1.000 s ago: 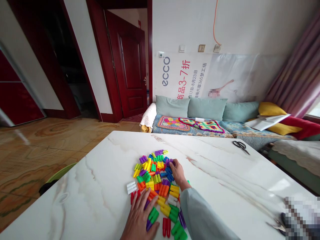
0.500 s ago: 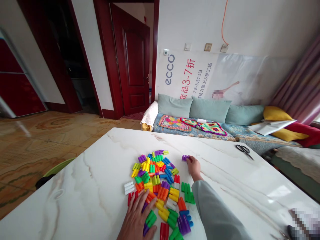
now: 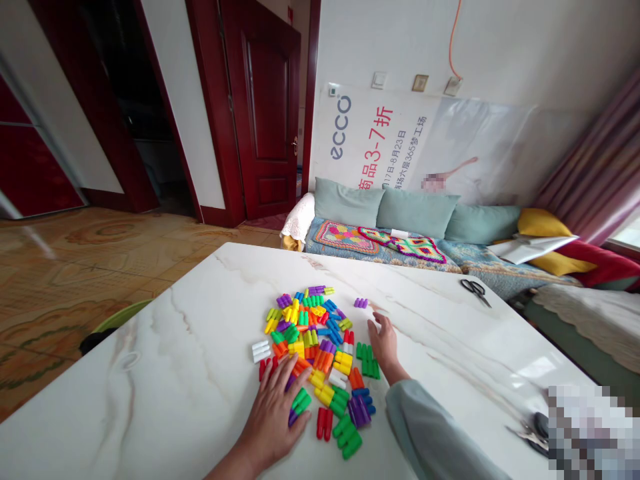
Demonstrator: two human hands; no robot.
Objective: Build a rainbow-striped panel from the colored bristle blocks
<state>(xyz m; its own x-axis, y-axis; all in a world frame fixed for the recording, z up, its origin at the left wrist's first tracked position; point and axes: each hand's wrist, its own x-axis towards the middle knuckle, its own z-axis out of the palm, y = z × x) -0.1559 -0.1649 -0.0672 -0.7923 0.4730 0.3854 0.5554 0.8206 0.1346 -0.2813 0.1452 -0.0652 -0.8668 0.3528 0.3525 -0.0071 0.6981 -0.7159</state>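
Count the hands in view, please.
2: the left hand, spread over some blocks; and the right hand, just short of a lone purple block. No others show.

Grey-blue right sleeve [image 3: 435, 427], seemingly plain and loose, bare left hand [image 3: 275, 408]

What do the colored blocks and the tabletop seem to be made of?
Colored blocks: probably molded plastic, smooth and slightly glossy, given their solid bright colors and highlights.
Tabletop: polished, stone-like, with brownish veins and a bright reflection; marble or imitation, I can't tell.
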